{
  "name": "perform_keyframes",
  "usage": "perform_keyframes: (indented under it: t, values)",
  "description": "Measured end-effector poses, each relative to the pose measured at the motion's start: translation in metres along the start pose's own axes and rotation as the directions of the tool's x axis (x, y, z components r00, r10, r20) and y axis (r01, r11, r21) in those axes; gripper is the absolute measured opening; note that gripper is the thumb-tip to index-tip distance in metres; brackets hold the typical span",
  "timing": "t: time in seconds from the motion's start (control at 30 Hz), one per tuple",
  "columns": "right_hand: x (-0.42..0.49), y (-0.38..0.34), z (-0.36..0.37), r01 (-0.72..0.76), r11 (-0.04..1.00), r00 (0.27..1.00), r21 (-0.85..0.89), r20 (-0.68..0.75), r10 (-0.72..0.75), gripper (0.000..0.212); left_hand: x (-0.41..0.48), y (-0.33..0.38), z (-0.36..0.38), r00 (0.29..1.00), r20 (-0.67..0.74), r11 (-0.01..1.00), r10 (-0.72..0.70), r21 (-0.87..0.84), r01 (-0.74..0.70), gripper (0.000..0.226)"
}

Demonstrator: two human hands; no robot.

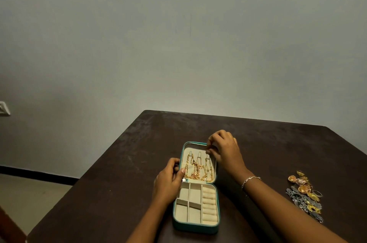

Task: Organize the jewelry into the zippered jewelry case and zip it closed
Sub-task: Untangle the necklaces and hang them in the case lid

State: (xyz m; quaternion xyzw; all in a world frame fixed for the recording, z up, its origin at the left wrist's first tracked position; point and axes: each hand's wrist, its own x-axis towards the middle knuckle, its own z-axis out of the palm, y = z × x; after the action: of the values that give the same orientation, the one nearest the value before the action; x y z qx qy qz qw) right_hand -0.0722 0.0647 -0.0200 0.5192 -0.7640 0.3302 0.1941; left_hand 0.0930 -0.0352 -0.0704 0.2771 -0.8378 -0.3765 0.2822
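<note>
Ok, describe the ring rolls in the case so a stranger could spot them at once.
On the dark brown table, an open teal jewelry case lies flat. In its near half, the ring rolls fill the right-hand column. Unlike the flat square compartments to their left, they form a stack of padded beige ridges, all bare.

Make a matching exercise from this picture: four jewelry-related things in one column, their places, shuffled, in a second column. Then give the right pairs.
Things
1. gold chains
2. ring rolls
3. loose jewelry pile
4. silver bracelet

Places
A. worn on the right wrist
B. on the table, to the right of the jewelry case
C. hanging inside the case's open lid
D. along the right side of the case's base

Pairs: 1-C, 2-D, 3-B, 4-A
</note>
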Motion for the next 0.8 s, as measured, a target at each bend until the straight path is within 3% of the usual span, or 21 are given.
perform_keyframes:
  t: [0.2,0.27,0.47,0.57,0.7,0.73,0.8]
  values:
    - [0.004,-0.004,-0.006,-0.14,0.966,0.987,0.217,0.107,0.119,0.031,0.0,0.0,0.0,1.0,-0.004,1.0,-0.001,-0.008,0.001,0.02]
    - [0.003,-0.005,-0.009,-0.183,0.941,0.98,0.286,0.13,0.151,0.025,0.0,-0.001,0.001,1.0,-0.004,1.0,-0.003,-0.016,0.003,0.019]
    - [-0.012,-0.009,-0.02,-0.351,0.777,0.936,0.522,0.194,0.293,0.015,0.001,-0.002,0.001,1.0,-0.021,0.998,0.011,-0.063,-0.012,0.021]
    - [-0.031,-0.015,-0.023,-0.457,0.615,0.888,0.643,0.293,0.354,0.021,0.001,-0.003,0.001,1.0,-0.022,0.995,0.022,-0.1,-0.024,0.024]
    - [-0.062,-0.034,-0.009,-0.551,0.227,0.793,0.803,0.419,0.442,0.022,-0.001,0.0,0.0,0.998,-0.041,0.985,0.05,-0.161,-0.056,0.027]
    - [-0.067,-0.038,-0.004,-0.542,0.18,0.78,0.821,0.412,0.471,0.023,-0.002,0.002,0.0,0.997,-0.052,0.982,0.059,-0.178,-0.067,0.027]
    - [-0.074,-0.044,0.004,-0.515,0.179,0.773,0.838,0.364,0.519,0.023,-0.004,0.003,0.0,0.995,-0.07,0.975,0.071,-0.208,-0.084,0.027]
